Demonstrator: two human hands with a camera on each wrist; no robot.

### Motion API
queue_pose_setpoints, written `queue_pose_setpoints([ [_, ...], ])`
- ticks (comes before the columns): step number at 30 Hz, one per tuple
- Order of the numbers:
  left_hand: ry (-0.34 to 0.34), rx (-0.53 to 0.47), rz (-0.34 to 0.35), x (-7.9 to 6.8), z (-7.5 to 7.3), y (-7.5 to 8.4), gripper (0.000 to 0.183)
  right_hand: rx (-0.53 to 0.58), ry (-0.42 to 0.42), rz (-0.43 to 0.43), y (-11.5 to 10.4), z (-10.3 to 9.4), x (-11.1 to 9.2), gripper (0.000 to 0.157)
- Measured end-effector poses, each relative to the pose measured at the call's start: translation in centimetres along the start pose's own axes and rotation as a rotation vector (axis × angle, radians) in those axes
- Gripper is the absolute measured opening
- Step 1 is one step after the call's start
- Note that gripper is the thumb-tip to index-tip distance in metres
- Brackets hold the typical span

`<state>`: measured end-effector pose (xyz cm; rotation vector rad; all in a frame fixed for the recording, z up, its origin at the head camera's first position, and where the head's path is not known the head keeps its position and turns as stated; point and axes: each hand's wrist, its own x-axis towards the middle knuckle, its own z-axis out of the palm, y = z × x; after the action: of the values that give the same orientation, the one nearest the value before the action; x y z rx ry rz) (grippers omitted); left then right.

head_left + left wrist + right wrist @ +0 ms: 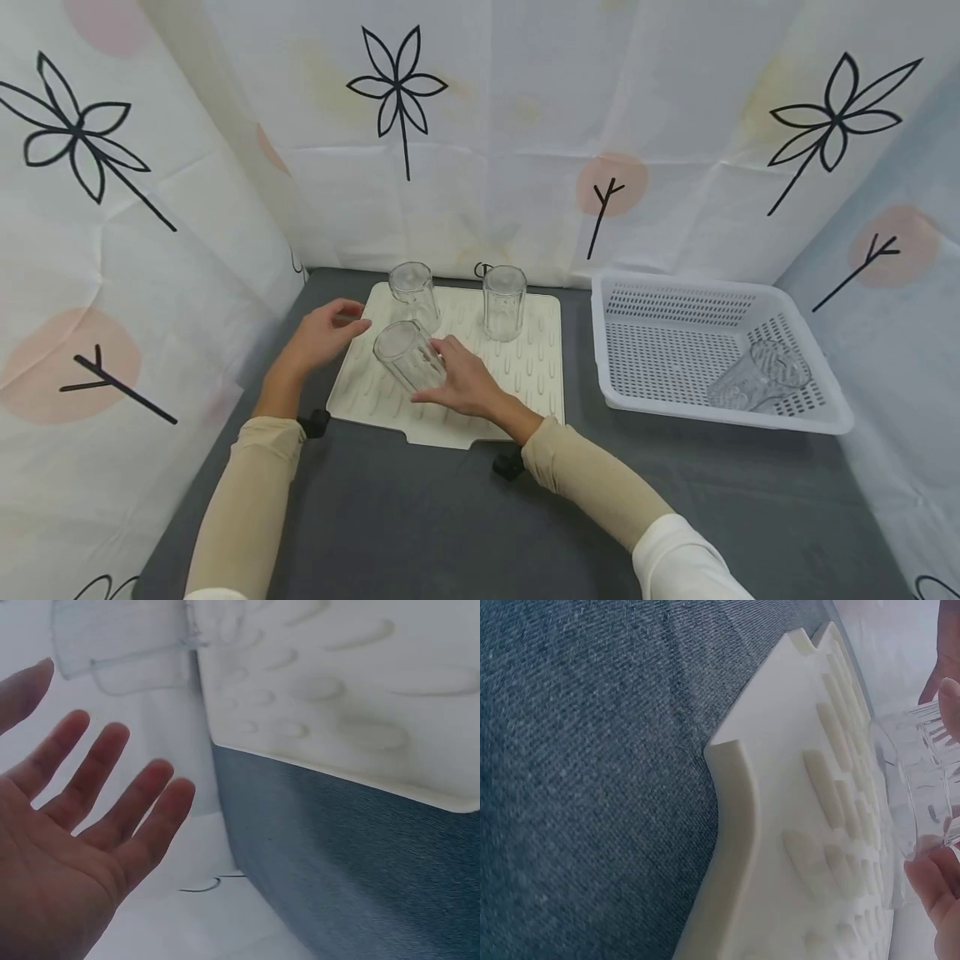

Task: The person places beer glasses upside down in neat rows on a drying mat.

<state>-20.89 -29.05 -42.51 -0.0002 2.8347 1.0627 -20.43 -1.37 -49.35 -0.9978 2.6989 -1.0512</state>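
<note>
My right hand (468,379) grips a clear drinking glass (405,354) by its side, tilted over the cream ridged drying mat (525,375). In the right wrist view, fingers and thumb hold this glass (922,776) above the mat's ridges. Beyond the mat's left edge is my left hand (326,333), its fingers spread and nothing in them; the left wrist view shows its palm (67,855). Two other clear glasses stand on the mat's far part, one at left (415,292) and one at right (504,304).
At the right stands a white perforated plastic basket (611,367), with a clear glass (757,375) lying tilted inside. Dark grey cloth (405,517) covers the table. White patterned curtains (495,108) hang behind and at both sides.
</note>
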Motion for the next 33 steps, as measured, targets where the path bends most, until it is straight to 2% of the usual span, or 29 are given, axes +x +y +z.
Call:
queue_pose_setpoints([
  [7,-0.025,0.080,-0.043,1.6,0.8,-2.5,0.059,0.094,-0.018,0.053,-0.6,0.8,0.7,0.085],
  [12,-0.075,0.104,-0.085,2.7,1.8,-4.0,0.063,0.096,-0.013,0.068,-1.0,1.6,1.5,0.080],
  [15,-0.081,0.149,-0.075,3.1,2.3,-4.6,0.064,0.094,-0.013,0.060,-1.1,2.1,2.1,0.082],
  [20,-0.062,0.234,-0.050,3.5,2.8,-5.1,0.062,0.094,-0.013,0.054,-1.1,2.6,2.5,0.084],
  [24,-0.066,0.271,-0.088,3.5,3.0,-5.3,0.063,0.098,-0.014,0.061,-1.0,2.9,2.6,0.084],
  [28,-0.087,0.264,-0.106,3.3,3.1,-5.6,0.064,0.086,-0.022,0.063,-0.9,3.2,2.7,0.086],
  [33,-0.126,0.261,-0.083,3.1,3.1,-5.7,0.065,0.044,-0.057,0.063,-1.0,3.2,2.8,0.091],
])
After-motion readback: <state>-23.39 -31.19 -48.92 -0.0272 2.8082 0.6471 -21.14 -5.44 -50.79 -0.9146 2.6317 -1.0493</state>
